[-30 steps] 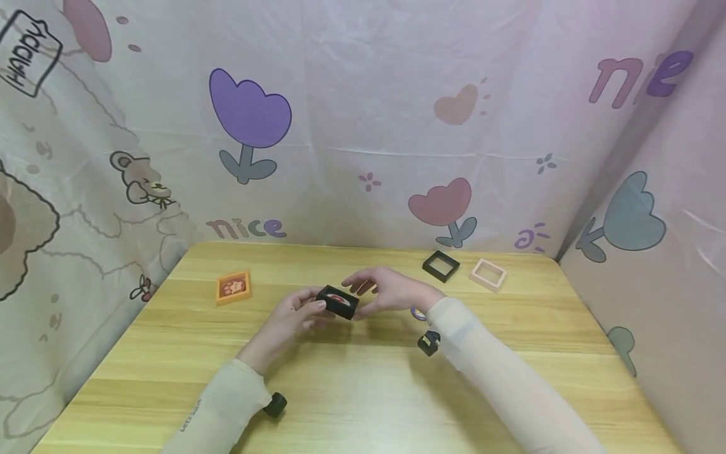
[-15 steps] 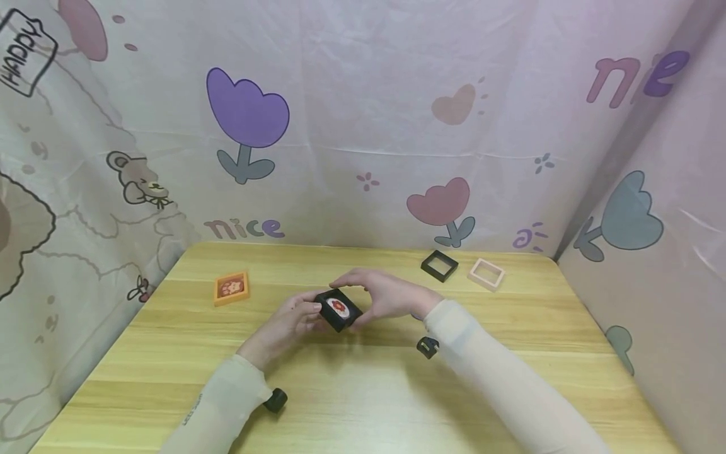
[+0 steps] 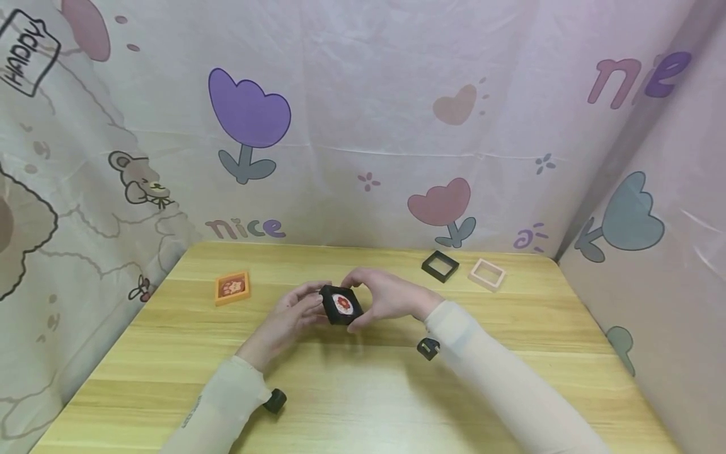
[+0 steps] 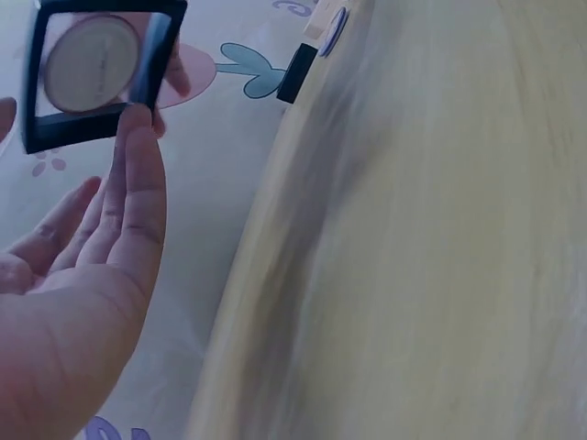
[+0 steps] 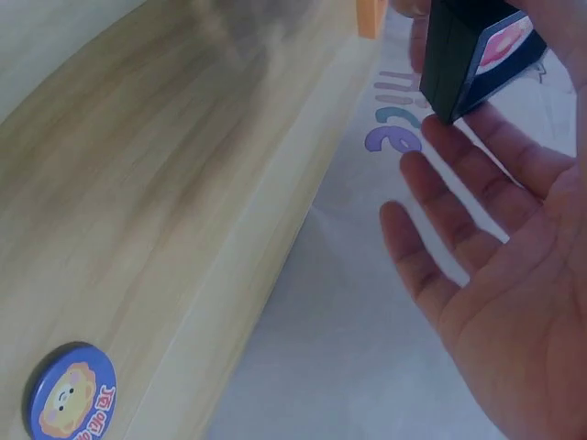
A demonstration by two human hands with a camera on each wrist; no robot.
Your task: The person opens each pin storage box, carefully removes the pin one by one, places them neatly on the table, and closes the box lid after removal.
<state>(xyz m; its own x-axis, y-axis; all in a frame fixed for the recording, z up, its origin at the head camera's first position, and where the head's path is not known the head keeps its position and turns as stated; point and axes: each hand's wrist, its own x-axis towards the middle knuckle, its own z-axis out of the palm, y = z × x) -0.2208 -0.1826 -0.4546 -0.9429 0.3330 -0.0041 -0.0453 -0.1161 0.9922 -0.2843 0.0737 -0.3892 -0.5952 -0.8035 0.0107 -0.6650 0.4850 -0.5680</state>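
A square black frame (image 3: 328, 301) with a round badge (image 3: 343, 304) in its middle is held above the table. The badge's face is white with a red flower; its plain back (image 4: 92, 64) shows in the left wrist view. My left hand (image 3: 292, 318) grips the frame's left side between thumb and fingers. On the opposite side, my right hand (image 3: 391, 295) pinches it, index finger at the top and thumb at the lower corner. The other right-hand fingers (image 5: 445, 211) spread away from the frame in the right wrist view.
An orange frame (image 3: 232, 299) with a picture inside lies at the back left. Another black frame (image 3: 433, 275) and a pale pink frame (image 3: 482, 285) lie at the back right. A blue-rimmed round badge (image 5: 73, 394) lies on the wooden table (image 3: 363, 391).
The black frame has turned from edge-on so that the flower badge faces the head camera. My right thumb and index finger have come onto its right side.
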